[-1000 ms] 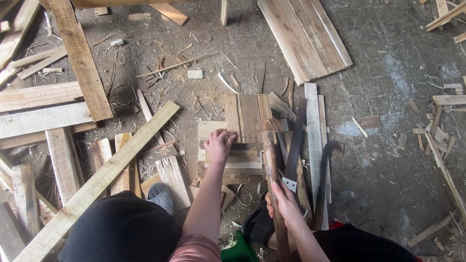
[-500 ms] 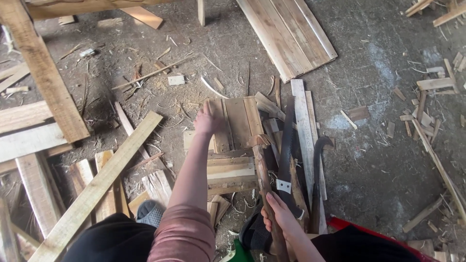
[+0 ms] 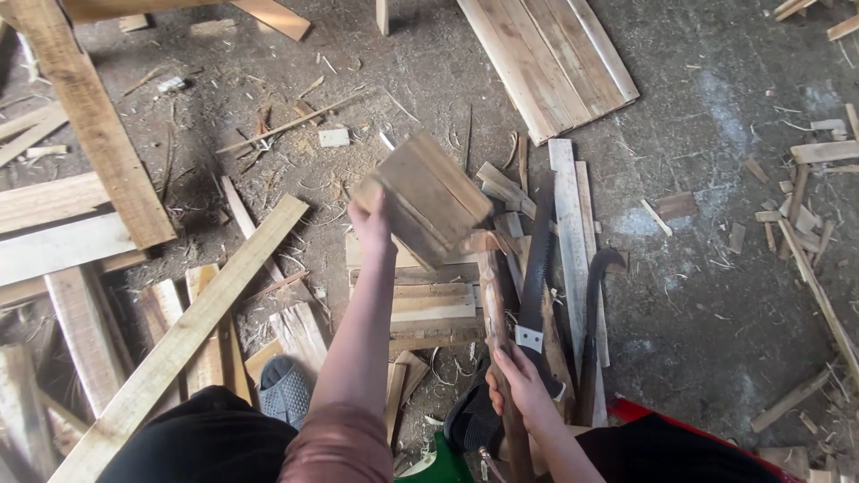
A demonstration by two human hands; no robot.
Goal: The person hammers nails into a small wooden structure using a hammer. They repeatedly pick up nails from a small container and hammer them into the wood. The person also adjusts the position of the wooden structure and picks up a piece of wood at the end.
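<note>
My left hand (image 3: pixel 371 224) grips the near edge of a small panel of nailed wooden slats (image 3: pixel 420 199) and holds it tilted above the floor. My right hand (image 3: pixel 519 386) is closed around a long wooden handle (image 3: pixel 494 309) whose head end lies under the lifted panel. Beneath the panel rests a stack of short boards (image 3: pixel 429 302). A dark saw blade (image 3: pixel 537 259) and a curved crowbar (image 3: pixel 595 313) lie just right of the handle.
A long plank (image 3: pixel 183 335) runs diagonally at left, among thick boards (image 3: pixel 63 224). A slatted panel (image 3: pixel 550 58) lies at the top. Wood scraps (image 3: pixel 805 206) litter the right side. My slippered foot (image 3: pixel 286 389) is near the stack.
My left hand moved from the top of the board stack, took the small slat panel and lifted it, tilting it up. My right hand stayed on the handle.
</note>
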